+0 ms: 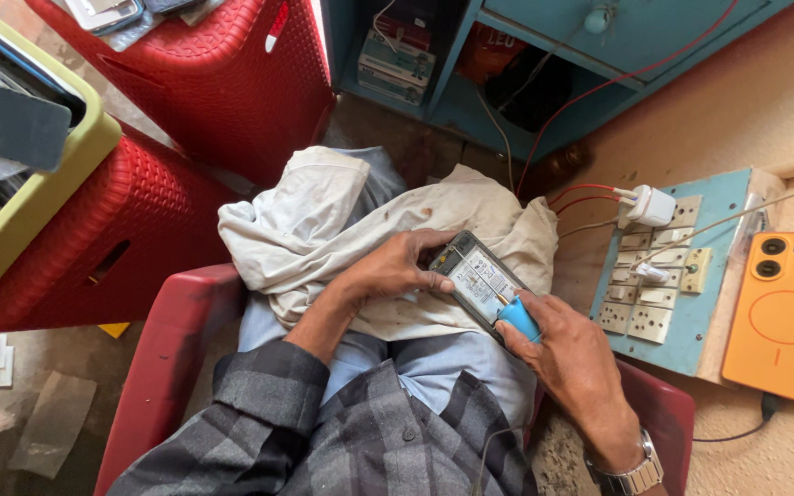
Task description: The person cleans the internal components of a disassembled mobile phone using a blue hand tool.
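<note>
- Opened phone (478, 280) lies on the cloth-covered lap (360, 230), long axis running upper-left to lower-right.
- Left hand (397, 266) grips its upper-left end, fingers curled.
- Right hand (572, 354) pinches a blue-handled tool (518, 319) at the lower-right end, nearer the work point.

A single camera sits on my head, looking steeply down and close onto my lap; my fingers (429, 260) sit near the frame's centre, floor and switchboard (668, 276) spreading beyond my fingertips to the right.
</note>
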